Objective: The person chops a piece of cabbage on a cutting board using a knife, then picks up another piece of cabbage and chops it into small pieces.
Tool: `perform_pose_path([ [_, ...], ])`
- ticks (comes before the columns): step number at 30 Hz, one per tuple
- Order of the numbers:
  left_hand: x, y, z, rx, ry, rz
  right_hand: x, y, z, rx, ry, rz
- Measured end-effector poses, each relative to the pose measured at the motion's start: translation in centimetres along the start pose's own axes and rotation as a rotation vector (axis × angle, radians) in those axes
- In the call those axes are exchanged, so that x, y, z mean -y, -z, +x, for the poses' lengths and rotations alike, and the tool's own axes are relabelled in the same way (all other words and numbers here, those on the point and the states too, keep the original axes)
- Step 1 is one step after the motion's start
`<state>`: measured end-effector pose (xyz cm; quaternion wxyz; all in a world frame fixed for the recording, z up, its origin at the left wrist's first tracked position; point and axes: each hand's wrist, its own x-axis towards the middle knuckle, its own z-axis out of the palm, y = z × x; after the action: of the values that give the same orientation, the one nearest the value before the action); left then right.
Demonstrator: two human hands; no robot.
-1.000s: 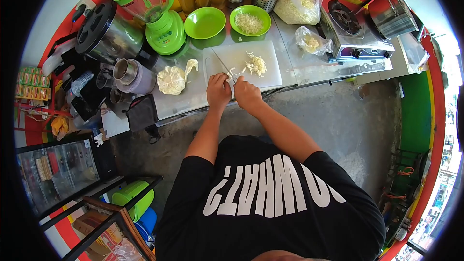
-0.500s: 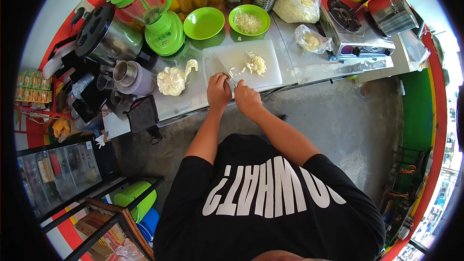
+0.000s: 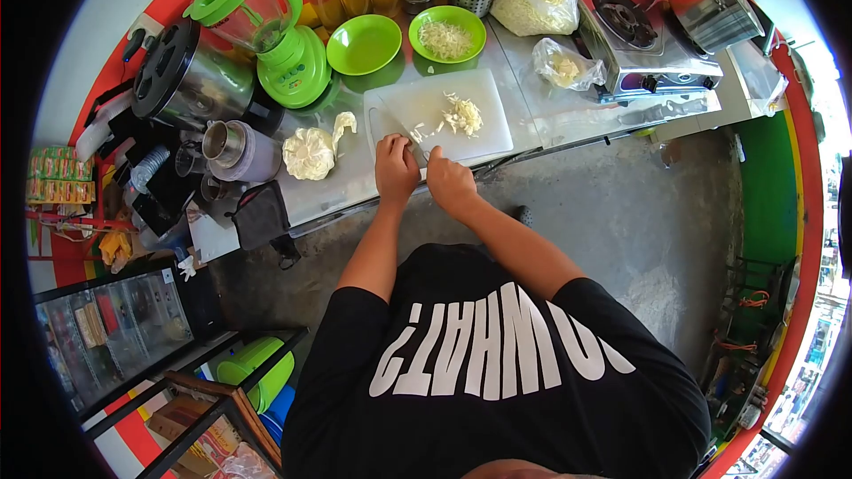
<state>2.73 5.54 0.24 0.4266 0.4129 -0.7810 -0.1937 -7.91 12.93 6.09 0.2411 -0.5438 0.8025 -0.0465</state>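
My right hand (image 3: 451, 181) is wrapped round the handle of a knife (image 3: 401, 127), whose blade lies over the left part of a white cutting board (image 3: 497, 133). My left hand (image 3: 396, 162) is at the board's front left edge beside the blade, its fingers bent and pressed down; what is under them is too small to make out. A pile of shredded cabbage (image 3: 463, 115) sits at the middle of the board, with small bits near the blade. Left of the board rests a cut cabbage (image 3: 309, 153) with a loose leaf.
Behind the board stand an empty green bowl (image 3: 364, 44) and a green bowl with shreds (image 3: 451, 34). A blender (image 3: 293, 66) is at the back left. Bagged shreds (image 3: 540, 4), a small bag (image 3: 566, 66) and a gas stove (image 3: 652, 44) are to the right.
The view has shifted slightly, so the counter items sit a little further left. Both hands remain at the board's front edge, with the knife still in my right hand.
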Motion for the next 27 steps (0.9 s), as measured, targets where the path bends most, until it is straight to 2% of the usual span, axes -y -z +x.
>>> perform_pose_path([
  [2,-0.2,0.2,-0.1,0.018,0.003,0.002,0.0,0.2,1.1,-0.029,0.074,-0.019],
  [5,-0.1,0.4,0.0,0.039,0.007,-0.005,0.8,1.6,0.9,-0.029,0.08,-0.032],
  [12,0.2,-0.1,-0.1,0.005,0.007,-0.025,0.2,-0.1,-0.4,0.019,0.013,-0.031],
  [14,0.2,0.0,-0.2,0.017,0.002,-0.017,0.5,0.0,0.6,-0.045,0.081,-0.037],
  [17,0.1,0.1,-0.1,0.01,-0.021,-0.034,0.1,-0.1,1.1,-0.029,0.102,-0.029],
  [20,0.7,0.0,-0.3,-0.011,-0.041,-0.04,-1.1,-0.6,-0.3,-0.018,0.037,0.068],
  [27,-0.3,0.3,0.3,0.024,-0.098,0.09,-4.5,1.4,-1.7,-0.09,-0.064,-0.044],
])
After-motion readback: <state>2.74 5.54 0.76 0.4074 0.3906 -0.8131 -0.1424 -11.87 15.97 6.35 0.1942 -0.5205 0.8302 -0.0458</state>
